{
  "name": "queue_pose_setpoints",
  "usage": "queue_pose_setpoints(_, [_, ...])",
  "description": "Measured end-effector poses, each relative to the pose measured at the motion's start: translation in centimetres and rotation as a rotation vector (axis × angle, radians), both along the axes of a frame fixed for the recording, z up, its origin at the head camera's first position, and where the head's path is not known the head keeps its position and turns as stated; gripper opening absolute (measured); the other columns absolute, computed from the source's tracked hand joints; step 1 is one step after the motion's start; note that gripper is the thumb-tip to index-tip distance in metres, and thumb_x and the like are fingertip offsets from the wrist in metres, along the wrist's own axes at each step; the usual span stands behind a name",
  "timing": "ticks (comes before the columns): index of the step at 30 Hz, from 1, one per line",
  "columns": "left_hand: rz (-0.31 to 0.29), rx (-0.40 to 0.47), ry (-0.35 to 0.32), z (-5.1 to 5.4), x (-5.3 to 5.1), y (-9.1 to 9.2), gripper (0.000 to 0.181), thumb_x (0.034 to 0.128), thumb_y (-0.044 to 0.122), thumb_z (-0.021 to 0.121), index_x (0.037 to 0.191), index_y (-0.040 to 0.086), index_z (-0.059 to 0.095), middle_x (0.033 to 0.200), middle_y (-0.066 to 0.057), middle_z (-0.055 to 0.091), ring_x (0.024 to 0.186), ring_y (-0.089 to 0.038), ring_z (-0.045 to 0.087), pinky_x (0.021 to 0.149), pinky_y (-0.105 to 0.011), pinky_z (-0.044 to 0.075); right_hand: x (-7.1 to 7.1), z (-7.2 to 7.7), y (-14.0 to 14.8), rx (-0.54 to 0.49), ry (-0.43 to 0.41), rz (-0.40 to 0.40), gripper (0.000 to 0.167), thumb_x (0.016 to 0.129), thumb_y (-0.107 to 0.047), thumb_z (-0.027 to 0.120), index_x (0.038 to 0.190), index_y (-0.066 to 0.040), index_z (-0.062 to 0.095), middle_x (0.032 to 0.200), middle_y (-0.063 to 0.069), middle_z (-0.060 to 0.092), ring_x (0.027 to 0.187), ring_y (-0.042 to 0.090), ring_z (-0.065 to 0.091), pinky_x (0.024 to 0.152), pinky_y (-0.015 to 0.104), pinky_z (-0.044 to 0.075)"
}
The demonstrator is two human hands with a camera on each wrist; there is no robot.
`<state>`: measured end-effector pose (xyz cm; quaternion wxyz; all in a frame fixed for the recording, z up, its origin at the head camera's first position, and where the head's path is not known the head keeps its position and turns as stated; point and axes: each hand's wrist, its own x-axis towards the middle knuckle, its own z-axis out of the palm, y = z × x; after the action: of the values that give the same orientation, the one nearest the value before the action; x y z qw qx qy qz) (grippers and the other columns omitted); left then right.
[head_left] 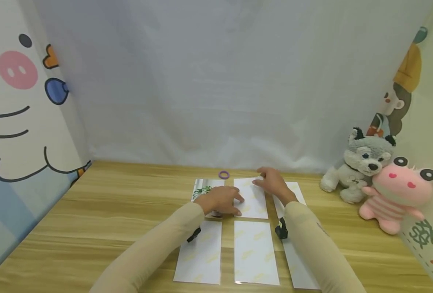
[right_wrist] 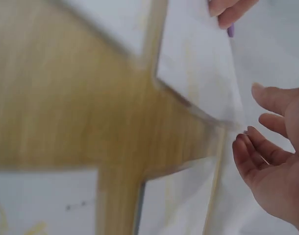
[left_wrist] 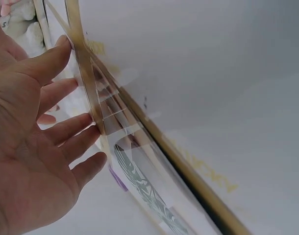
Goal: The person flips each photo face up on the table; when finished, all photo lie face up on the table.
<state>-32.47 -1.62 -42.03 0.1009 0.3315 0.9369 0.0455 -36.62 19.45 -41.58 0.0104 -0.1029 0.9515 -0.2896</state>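
Observation:
Several white rectangular sheets with faint yellow marks lie in two rows. My left hand [head_left: 220,199] reaches over the upper left sheet [head_left: 201,188], which shows a glossy green-leaf print [left_wrist: 148,192]. Its fingers are extended, with the tips at the left edge of the upper middle sheet [head_left: 254,205]. My right hand [head_left: 275,184] is by that sheet's top right corner, fingers loosely bent and no object visible between them. The upper right sheet [head_left: 293,189] is partly hidden under my right wrist. Below lie the lower left [head_left: 201,258], lower middle [head_left: 256,254] and lower right [head_left: 301,266] sheets.
A purple ring [head_left: 220,176] lies behind the upper sheets on the wooden table [head_left: 128,203]. A grey and white plush dog [head_left: 366,156] and a pink plush frog [head_left: 396,191] sit at the right. A white curtain [head_left: 201,81] hangs along the back edge.

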Motion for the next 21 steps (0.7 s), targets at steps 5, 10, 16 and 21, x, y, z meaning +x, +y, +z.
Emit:
queue_pose_setpoints(5, [0.020,0.009,-0.013,0.04,0.10,0.03,0.051,0.0895,0.047,0.071,0.135,0.026,0.064,0.149,-0.003,0.052,0.135,-0.023,0.052,0.109,-0.040,0.045,-0.11,0.19,0.43,-0.210,-0.045,-0.086,0.053,0.096,-0.016,0.064,0.142,0.004,0.048,0.134,0.031,0.056,0.117,0.044,0.060,0.093,0.050,0.054])
queue_pose_setpoints(10, [0.037,0.006,-0.023,-0.02,0.12,0.10,0.051,0.0898,0.047,0.071,0.136,0.026,0.063,0.148,-0.001,0.052,0.135,-0.022,0.052,0.109,-0.039,0.045,-0.14,-0.10,0.66,-0.300,-0.098,-0.081,0.057,0.091,-0.006,0.066,0.143,0.005,0.046,0.099,0.023,0.069,0.075,0.026,0.067,0.069,0.033,0.056])
queue_pose_setpoints(16, [0.047,0.007,-0.026,0.01,0.21,0.12,0.051,0.0895,0.048,0.071,0.136,0.027,0.063,0.151,-0.001,0.050,0.136,-0.023,0.050,0.110,-0.040,0.044,0.15,-0.21,0.47,-0.295,-0.143,-0.031,0.056,0.090,0.001,0.065,0.141,0.007,0.045,0.062,0.000,0.051,0.053,0.010,0.049,0.053,0.024,0.047])
queue_pose_setpoints(21, [0.052,0.019,-0.032,0.20,0.24,0.00,0.052,0.0897,0.048,0.071,0.136,0.027,0.062,0.153,-0.002,0.048,0.138,-0.024,0.049,0.111,-0.041,0.044,0.14,0.19,0.36,-0.316,-0.161,-0.023,0.051,0.091,0.002,0.064,0.139,0.006,0.047,0.060,-0.003,0.046,0.051,0.009,0.046,0.053,0.024,0.046])
